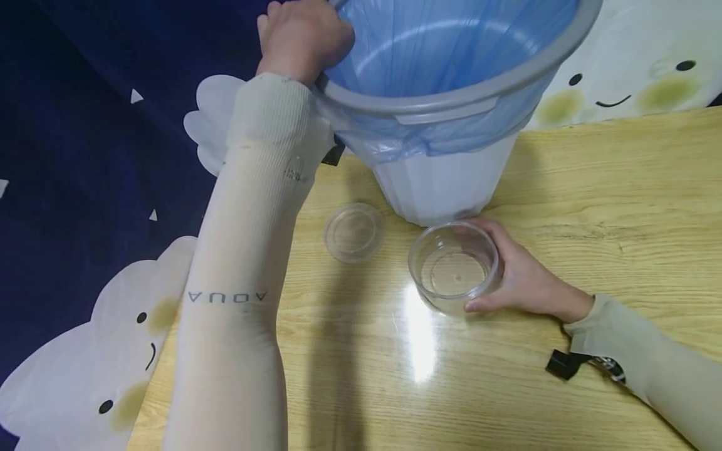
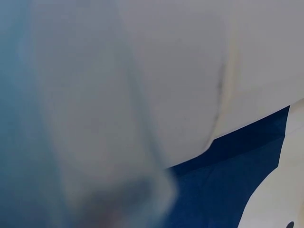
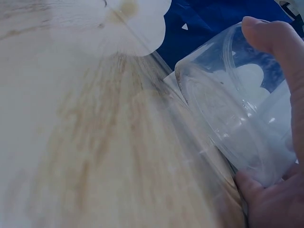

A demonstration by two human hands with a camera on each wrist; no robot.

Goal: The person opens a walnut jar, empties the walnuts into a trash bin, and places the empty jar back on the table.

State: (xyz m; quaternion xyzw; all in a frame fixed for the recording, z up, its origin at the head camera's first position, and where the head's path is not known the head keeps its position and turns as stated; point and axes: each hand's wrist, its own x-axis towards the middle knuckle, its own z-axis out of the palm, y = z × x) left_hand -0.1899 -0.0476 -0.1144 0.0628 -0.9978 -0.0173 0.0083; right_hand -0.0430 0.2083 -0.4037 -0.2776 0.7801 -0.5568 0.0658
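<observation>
At the top of the head view my left hand grips the left side of the grey rim of a white trash bin, which is lined with a blue plastic bag. The left wrist view is mostly filled by a blurred pale surface. My right hand holds a round clear plastic container by its right side, thumb at the front and fingers behind. The container has an open top and nothing shows inside it. A round clear lid lies flat on the table to its left.
The wooden table reflects a bright light strip in front of the container. A dark blue cloth with white cloud faces borders the table on the left, and another cloud face is behind it. Black straps show at both wrists.
</observation>
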